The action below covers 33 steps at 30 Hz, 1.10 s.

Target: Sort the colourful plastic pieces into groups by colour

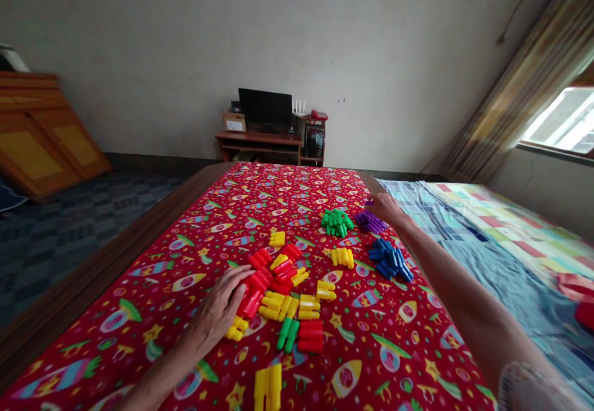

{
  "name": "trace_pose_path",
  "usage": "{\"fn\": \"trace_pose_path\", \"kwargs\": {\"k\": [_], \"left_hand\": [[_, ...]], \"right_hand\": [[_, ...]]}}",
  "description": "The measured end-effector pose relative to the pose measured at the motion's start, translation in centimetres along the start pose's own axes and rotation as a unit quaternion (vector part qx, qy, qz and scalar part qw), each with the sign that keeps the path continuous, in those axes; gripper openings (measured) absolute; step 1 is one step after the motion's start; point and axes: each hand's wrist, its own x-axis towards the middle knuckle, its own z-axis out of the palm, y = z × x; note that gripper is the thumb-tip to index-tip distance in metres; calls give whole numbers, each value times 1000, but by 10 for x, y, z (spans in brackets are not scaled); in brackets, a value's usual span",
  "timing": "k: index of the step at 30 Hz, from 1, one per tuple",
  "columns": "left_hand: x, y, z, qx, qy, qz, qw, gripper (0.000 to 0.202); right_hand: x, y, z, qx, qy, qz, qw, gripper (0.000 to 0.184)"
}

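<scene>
My left hand point(221, 307) lies flat with fingers stretched out on the red patterned cloth point(195, 244), its fingertips touching the mixed heap of red and yellow blocks point(278, 287). My right hand point(384, 207) reaches far across to the purple blocks point(369, 221) and seems to hold a purple piece at its fingertips. A green pile point(336, 222) lies left of the purple one. A blue pile point(390, 259) sits under my right forearm. A small yellow group point(342, 256) lies between them.
A yellow block cluster point(268, 387) lies near the front edge, a green pair point(288, 333) and red pieces point(310, 337) beside it. A striped bedsheet point(487, 244) covers the right. A desk with a monitor point(266, 111) stands by the far wall, a wooden cabinet point(41, 132) at left.
</scene>
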Motion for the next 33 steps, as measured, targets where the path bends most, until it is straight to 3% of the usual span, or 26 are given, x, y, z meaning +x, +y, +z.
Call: {"fn": "trace_pose_path", "kwargs": {"k": [4, 10, 16, 23, 28, 33], "left_hand": [[-3, -2, 1, 13, 10, 9, 1000, 32], [-3, 0, -1, 18, 3, 7, 1000, 32], [-1, 4, -2, 9, 4, 16, 1000, 32], [-3, 5, 2, 11, 24, -5, 1000, 35], [-3, 0, 3, 17, 22, 1, 1000, 35], [-2, 0, 2, 22, 27, 3, 999, 34]], "right_hand": [[18, -7, 4, -28, -36, -36, 998, 26], [18, -4, 9, -44, -54, -55, 996, 22], [9, -1, -5, -37, 1, -21, 999, 31], [-14, 10, -34, 45, 117, -11, 992, 35], [-21, 31, -11, 87, 79, 29, 993, 31], [-7, 23, 15, 125, 43, -76, 988, 25]]}}
